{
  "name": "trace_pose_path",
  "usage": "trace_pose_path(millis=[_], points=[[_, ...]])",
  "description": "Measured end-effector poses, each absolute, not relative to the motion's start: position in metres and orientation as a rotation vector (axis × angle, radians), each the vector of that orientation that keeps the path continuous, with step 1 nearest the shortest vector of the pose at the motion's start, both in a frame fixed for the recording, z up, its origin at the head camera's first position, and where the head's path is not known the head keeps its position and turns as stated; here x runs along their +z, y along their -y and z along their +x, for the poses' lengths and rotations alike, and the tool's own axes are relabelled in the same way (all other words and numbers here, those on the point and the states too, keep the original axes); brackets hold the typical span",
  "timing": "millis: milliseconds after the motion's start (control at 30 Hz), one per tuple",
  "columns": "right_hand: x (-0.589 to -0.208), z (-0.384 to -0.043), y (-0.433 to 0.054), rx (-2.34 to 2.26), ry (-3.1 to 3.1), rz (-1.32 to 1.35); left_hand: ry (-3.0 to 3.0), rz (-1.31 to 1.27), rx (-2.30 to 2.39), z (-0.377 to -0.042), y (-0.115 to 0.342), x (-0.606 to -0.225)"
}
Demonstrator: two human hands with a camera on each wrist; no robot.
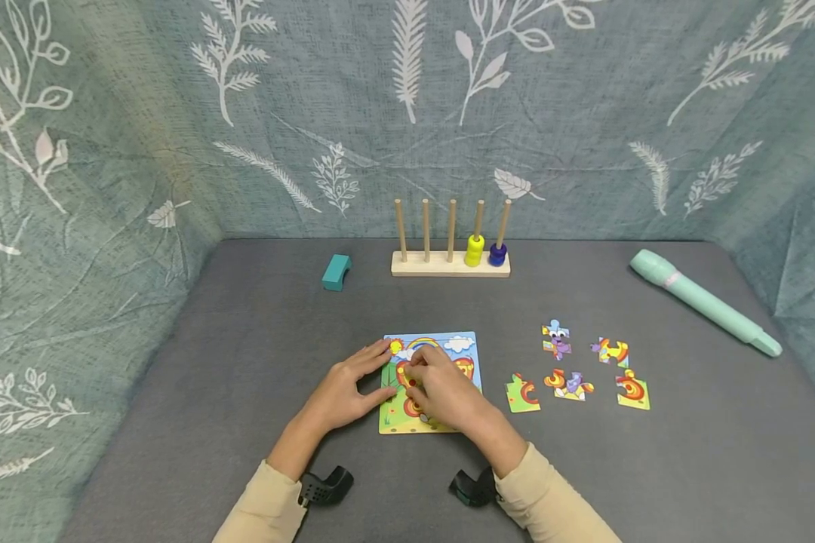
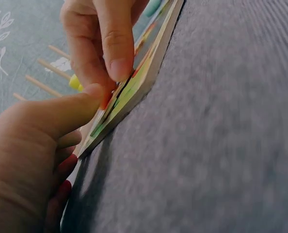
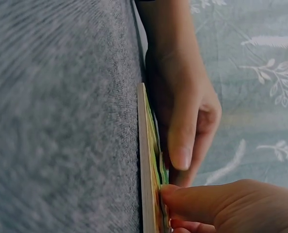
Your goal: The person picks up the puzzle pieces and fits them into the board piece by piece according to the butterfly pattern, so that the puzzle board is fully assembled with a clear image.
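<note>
A square picture puzzle board point(image 1: 458, 345) with a sun, rainbow and clouds lies on the grey table. My left hand point(image 1: 342, 388) rests along its left edge, fingers extended and thumb over the lower left side. My right hand point(image 1: 444, 388) reaches over the board from the right and pinches a puzzle piece with thumb and fingers. In the right wrist view this green-edged piece point(image 3: 164, 170) sits slightly raised and tilted over the board. Most of it hides behind my fingers. The left thumb point(image 2: 81, 104) is close to the right fingertips.
Several loose puzzle pieces lie right of the board, among them a purple-faced piece point(image 1: 557, 339) and a green corner piece point(image 1: 521, 394). Behind stand a wooden peg rack point(image 1: 441, 264) with yellow and blue beads and a teal block point(image 1: 336, 272). A mint-green tube point(image 1: 706, 302) lies far right.
</note>
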State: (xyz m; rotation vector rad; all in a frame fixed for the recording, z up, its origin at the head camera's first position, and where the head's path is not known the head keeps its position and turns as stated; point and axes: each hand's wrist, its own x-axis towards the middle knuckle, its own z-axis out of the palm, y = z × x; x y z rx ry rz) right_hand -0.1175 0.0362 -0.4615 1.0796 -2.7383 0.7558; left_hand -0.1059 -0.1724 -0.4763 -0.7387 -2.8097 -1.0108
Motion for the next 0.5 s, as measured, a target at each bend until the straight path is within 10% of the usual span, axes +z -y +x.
trace_pose_path(millis=[500], points=[[-0.458, -0.118, -0.035, 0.754, 2.813, 1.057, 2.832, -0.821, -1.016, -0.128, 0.148, -0.472]])
